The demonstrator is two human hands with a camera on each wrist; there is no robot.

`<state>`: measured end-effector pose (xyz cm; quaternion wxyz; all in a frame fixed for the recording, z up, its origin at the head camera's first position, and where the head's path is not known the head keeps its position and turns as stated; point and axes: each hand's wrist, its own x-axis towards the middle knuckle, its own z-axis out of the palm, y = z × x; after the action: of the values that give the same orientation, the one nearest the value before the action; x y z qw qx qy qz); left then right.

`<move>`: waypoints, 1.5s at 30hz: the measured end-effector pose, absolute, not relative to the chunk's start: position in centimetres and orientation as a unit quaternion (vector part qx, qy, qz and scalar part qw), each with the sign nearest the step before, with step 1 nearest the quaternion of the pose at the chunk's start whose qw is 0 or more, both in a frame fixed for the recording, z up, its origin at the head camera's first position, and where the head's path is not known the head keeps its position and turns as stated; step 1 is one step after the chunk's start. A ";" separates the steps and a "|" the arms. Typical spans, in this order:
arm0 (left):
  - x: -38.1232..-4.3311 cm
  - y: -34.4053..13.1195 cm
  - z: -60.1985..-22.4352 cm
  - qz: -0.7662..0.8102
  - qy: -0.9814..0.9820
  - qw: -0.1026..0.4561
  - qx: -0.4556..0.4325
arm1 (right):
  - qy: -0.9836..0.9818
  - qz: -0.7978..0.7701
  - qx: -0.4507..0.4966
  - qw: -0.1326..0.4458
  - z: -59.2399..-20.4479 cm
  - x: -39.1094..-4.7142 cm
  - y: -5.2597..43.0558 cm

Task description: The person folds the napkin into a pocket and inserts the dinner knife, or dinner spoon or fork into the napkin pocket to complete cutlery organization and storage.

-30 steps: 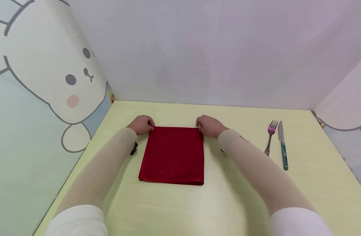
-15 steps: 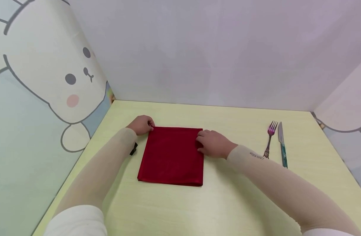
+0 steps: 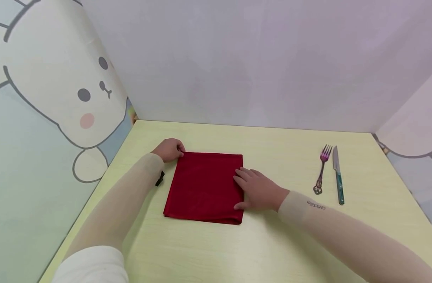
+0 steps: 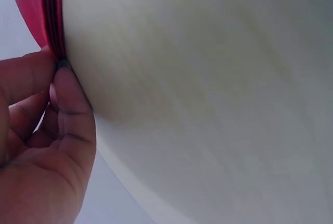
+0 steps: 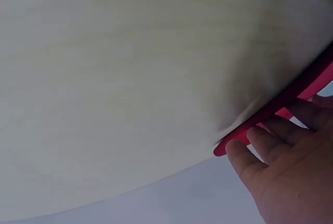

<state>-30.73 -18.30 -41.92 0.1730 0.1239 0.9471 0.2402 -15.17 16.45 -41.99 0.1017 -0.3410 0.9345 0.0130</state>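
Note:
A red cloth napkin (image 3: 205,186), folded into a flat square, lies on the pale wooden table. At its far left corner my left hand (image 3: 169,149) pinches the fabric between thumb and forefinger. The left wrist view shows several stacked layers of the napkin (image 4: 51,15) at the fingertips of that left hand (image 4: 47,146). My right hand (image 3: 260,190) rests along the right edge, its fingers spread and fairly straight on the cloth. In the right wrist view, the fingers of the right hand (image 5: 291,166) lie against the napkin's edge (image 5: 244,135).
To the right lie a fork (image 3: 323,169) with a purplish head and a knife (image 3: 338,175) with a green handle, side by side. A pale wall (image 3: 251,63) stands behind the table (image 3: 272,141), and a cartoon-printed curtain (image 3: 57,98) hangs at the left.
My right hand has left the far right corner and slid toward me down the right edge, its fingers spreading. The left hand has stayed on its corner.

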 end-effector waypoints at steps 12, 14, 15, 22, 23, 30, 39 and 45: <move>-30.7 -18.3 -41.9 0.237 0.947 0.171 0.130 | 0.936 0.007 -0.341 0.090 -42.7 -11.7 16.2; -30.7 -18.3 -41.9 0.237 0.948 0.171 0.130 | 0.936 0.011 -0.339 0.091 -42.8 -11.6 16.2; -30.7 -18.3 -41.9 0.238 0.947 0.171 0.131 | 0.937 0.011 -0.338 0.091 -42.9 -11.6 16.2; -28.3 -18.5 -41.2 0.242 0.953 0.140 0.115 | 0.937 0.013 -0.336 0.095 -42.6 -11.5 16.0; -27.6 -18.6 -40.9 0.240 0.955 0.136 0.107 | 0.937 0.014 -0.336 0.094 -42.6 -11.5 16.0; -19.1 -19.1 -39.6 0.227 0.958 0.156 0.079 | 0.937 0.014 -0.337 0.089 -42.3 -11.4 15.8; -10.4 -19.8 -40.1 0.244 0.953 0.163 0.075 | 0.938 0.017 -0.331 0.098 -42.4 -11.7 15.7; -9.5 -19.7 -40.2 0.257 0.949 0.169 0.071 | 0.938 0.014 -0.331 0.100 -42.4 -11.8 15.7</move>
<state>-9.45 -19.75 -40.24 0.1689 0.0712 0.9489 0.2570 -11.83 15.70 -42.36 0.0998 -0.3315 0.9381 0.0136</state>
